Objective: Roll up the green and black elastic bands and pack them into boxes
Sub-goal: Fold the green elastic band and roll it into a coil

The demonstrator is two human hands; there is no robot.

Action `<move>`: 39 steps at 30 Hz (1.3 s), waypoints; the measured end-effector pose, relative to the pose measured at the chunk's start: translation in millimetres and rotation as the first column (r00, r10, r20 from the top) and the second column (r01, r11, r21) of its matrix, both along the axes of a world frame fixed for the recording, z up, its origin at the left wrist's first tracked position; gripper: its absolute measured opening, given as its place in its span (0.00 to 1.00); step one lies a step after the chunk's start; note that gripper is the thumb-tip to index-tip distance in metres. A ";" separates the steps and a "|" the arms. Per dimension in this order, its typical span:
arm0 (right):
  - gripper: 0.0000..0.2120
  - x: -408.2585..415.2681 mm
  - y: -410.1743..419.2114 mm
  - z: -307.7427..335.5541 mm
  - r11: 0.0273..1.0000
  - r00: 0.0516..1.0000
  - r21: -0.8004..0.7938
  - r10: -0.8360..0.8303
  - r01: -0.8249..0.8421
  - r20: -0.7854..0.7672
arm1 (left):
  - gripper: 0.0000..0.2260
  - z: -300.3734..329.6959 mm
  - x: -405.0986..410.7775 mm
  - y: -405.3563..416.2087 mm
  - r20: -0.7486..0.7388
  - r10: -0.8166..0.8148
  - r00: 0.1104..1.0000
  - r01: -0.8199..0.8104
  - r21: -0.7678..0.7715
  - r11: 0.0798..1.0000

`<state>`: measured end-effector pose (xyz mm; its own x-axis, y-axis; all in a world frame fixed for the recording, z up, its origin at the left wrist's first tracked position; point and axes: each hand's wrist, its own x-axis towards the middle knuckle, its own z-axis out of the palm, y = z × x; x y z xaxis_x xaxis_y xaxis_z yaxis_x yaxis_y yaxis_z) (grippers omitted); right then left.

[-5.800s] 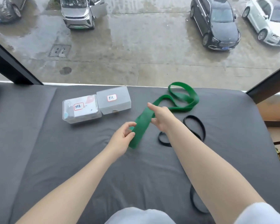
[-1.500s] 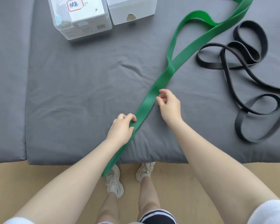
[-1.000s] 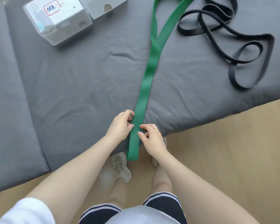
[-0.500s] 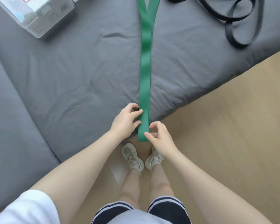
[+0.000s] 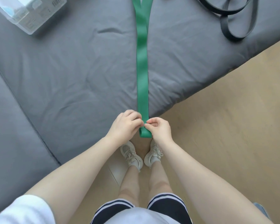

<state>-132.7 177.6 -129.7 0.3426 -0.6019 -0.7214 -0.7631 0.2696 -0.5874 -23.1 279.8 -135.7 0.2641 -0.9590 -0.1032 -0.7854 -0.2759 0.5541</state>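
Observation:
The green elastic band (image 5: 142, 62) lies flat and doubled in a straight line down the grey mattress (image 5: 71, 78), its near end hanging over the front edge. My left hand (image 5: 125, 126) and my right hand (image 5: 158, 128) both pinch that near end, which curls into a small fold below my fingers. The black elastic band (image 5: 233, 21) lies in loose loops at the top right. A clear plastic box (image 5: 27, 12) sits at the top left, cut by the frame.
A second grey mattress panel (image 5: 10, 126) adjoins on the left across a seam. Beige wooden floor (image 5: 233, 118) lies to the right and below. My feet in pale sneakers (image 5: 141, 154) stand at the mattress edge.
Both hands drew the green band's near end toward me over the mattress edge, straightening the band. My fingers now close together at the end, which begins to curl. The view tilted further down.

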 end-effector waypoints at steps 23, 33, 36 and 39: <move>0.09 -8.2 -1.7 -0.1 0.999 0.994 0.028 0.038 -0.042 0.107 | 0.10 4.3 -16.8 -17.8 -0.210 0.584 0.784 -0.452 0.450 0.770; 0.08 13.1 0.0 -8.4 0.990 0.999 -0.141 0.021 -0.024 -0.027 | 0.12 10.1 -7.0 -10.2 -0.188 0.338 0.922 -0.311 0.159 0.937; 0.07 12.9 0.7 -6.2 0.992 1.000 -0.128 0.016 -0.019 -0.023 | 0.18 4.0 -11.6 0.3 -0.105 0.168 0.980 -0.152 0.143 0.978; 0.07 7.6 -0.3 -0.9 0.998 0.998 -0.065 -0.024 0.027 0.056 | 0.19 4.0 -13.3 -1.1 -0.121 0.221 0.968 -0.201 0.158 0.967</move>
